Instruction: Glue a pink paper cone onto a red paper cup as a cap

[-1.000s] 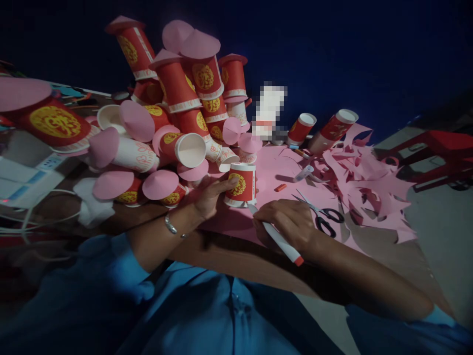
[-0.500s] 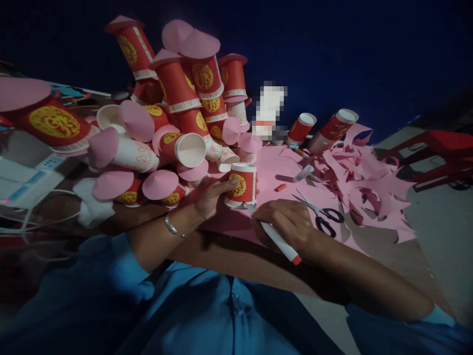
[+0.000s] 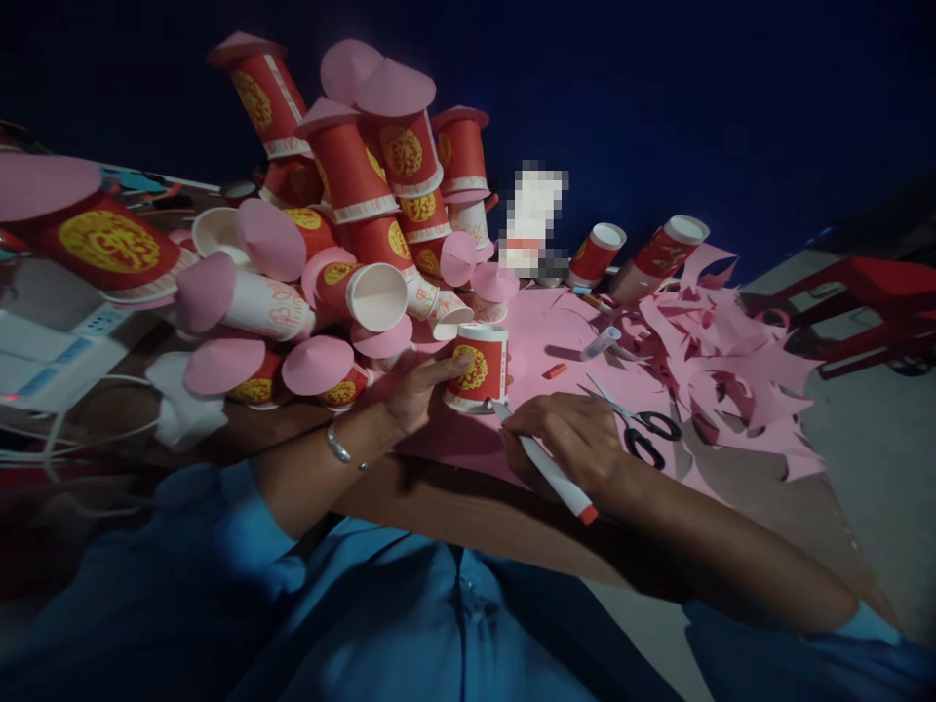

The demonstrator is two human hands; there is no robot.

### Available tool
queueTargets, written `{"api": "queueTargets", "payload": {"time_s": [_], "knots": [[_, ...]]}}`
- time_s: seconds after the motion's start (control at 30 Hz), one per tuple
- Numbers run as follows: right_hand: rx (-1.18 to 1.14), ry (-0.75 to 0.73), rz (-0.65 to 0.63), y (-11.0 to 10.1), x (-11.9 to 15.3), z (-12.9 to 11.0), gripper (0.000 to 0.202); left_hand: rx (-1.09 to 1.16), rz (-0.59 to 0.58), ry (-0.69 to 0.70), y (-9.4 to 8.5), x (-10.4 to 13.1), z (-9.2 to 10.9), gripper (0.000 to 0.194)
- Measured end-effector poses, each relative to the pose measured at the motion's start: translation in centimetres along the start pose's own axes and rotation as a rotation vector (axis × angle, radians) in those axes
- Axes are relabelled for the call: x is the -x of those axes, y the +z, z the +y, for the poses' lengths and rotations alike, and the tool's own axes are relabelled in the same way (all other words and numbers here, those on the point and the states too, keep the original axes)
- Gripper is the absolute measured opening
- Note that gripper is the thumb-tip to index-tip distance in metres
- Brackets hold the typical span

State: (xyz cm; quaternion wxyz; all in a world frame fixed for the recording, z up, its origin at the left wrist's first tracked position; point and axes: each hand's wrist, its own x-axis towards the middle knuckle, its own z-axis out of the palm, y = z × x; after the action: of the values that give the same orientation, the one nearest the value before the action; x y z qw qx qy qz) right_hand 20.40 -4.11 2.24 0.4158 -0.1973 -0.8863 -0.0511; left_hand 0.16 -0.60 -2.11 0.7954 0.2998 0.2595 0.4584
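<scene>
A red paper cup (image 3: 480,367) with a gold emblem stands upside down on a pink paper sheet (image 3: 537,336). My left hand (image 3: 413,385) holds it by its left side and pins it to the sheet. My right hand (image 3: 574,439) grips a white marker (image 3: 545,466) with a red end. The marker's tip touches the sheet at the cup's lower right rim.
A big heap of red and white cups with pink paper caps (image 3: 343,224) fills the left. Black scissors (image 3: 640,429), a red marker cap (image 3: 554,370) and a glue stick (image 3: 601,342) lie to the right, among pink paper offcuts (image 3: 723,361). Two more cups (image 3: 643,252) stand behind.
My right hand has shifted slightly with the marker, its tip edging along the cup's rim. The left hand and cup stay put.
</scene>
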Motion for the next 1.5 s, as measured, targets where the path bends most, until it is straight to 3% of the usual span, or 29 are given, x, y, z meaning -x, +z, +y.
{"api": "queueTargets", "payload": {"time_s": [0.6,1.2,1.5], "knots": [[-0.02,-0.039,0.013,0.11,0.35,0.05,0.015,0.029,0.011,0.016,0.3,0.14,0.18,0.049],[-0.006,-0.052,-0.054,0.04,0.16,-0.16,0.014,-0.009,-0.012,0.0,0.28,0.21,0.12,0.058],[-0.008,-0.05,-0.066,-0.16,0.09,0.02,0.009,-0.029,0.016,0.003,0.38,0.21,0.17,0.053]]}}
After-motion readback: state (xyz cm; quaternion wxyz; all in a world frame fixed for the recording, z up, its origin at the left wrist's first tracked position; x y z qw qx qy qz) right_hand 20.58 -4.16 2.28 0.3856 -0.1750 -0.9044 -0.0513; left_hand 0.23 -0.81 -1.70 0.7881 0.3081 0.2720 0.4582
